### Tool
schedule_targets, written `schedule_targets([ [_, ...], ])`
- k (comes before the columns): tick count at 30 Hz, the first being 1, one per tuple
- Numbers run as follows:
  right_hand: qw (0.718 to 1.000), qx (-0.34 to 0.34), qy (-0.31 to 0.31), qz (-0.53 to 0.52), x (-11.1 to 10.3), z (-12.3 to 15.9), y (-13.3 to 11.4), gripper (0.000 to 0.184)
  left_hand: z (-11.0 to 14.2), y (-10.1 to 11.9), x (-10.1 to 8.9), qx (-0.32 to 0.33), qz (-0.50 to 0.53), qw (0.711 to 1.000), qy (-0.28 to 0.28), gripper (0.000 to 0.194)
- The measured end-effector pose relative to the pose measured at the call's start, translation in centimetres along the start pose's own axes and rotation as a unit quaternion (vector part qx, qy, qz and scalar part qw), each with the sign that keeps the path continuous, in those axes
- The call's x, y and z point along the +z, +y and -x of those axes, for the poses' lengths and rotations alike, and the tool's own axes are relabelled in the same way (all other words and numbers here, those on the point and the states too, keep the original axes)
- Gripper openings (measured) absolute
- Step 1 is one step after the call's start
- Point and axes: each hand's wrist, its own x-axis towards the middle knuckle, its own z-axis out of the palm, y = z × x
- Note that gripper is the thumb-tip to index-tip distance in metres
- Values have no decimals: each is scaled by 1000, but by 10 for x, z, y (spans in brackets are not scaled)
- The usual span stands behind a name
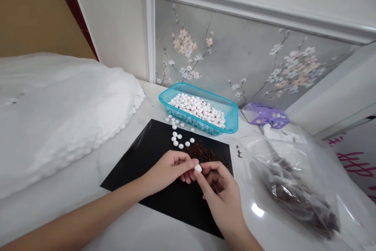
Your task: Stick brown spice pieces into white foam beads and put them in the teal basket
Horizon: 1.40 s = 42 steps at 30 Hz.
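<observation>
Over a black mat [173, 196], my left hand [176, 165] and my right hand [220, 188] meet at the fingertips. Between them is one small white ball [198, 168], smooth and rounded, pinched from both sides. The other fingers of each hand are curled in. Just beyond my hands lies a loose heap of small dark reddish-brown pieces [202, 152]. A few more white balls [179, 136] rest on the mat and at its far edge. Behind them a blue plastic basket [232, 120] holds many white balls, several showing brown bits.
A large bag of white balls [64, 114] covers the left of the white tabletop. At the right lies a clear plastic bag of dark brown material [296, 192], with a purple packet [266, 115] behind it. A wall with a framed flower panel [223, 47] borders the back.
</observation>
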Motion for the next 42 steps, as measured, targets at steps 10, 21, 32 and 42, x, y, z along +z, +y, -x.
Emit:
schedule_targets([
  [10,999,20,27,-13,1,1,-2,26,2,2,1,15,0,1000,2,32],
  [21,999,-5,45,-8,2,5,-2,29,2,-3,1,34,23,999,9,33],
  [32,999,2,43,-12,2,4,0,32,6,1,2,44,14,998,34,37],
  [42,998,-18,46,26,3,5,-2,25,3,-2,4,60,20,998,30,26],
])
